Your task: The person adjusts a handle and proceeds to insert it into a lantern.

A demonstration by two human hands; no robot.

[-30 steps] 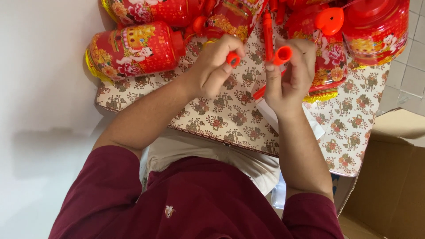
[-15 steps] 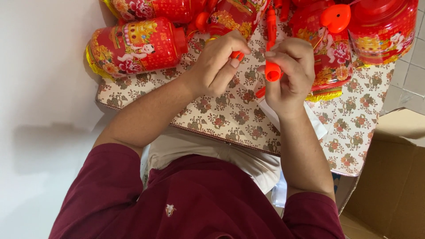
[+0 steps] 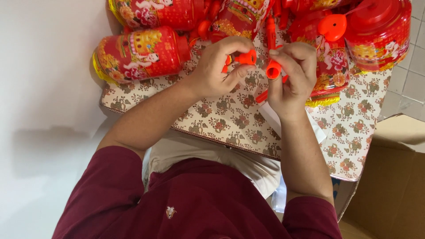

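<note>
Both hands pinch orange plastic caps [image 3: 273,69] (red lanterns [image 3: 141,53] behind)

Left hand [image 3: 219,66] pinching small orange plastic piece [image 3: 245,57]; right hand [image 3: 292,73] gripping orange tube [image 3: 273,70], ends near, contact unclear. Both above floral cloth [image 3: 230,124]. Red lantern [image 3: 141,54] lying sideways nearby. Cardboard box [image 3: 394,177] alongside.

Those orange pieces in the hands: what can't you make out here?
Head view only:
- Small orange cap: the left hand wraps its back end.
- Orange stick: the right hand covers its middle.
- Red lanterns: top row cut by the frame edge.
- Cardboard box: inside out of view.
</note>
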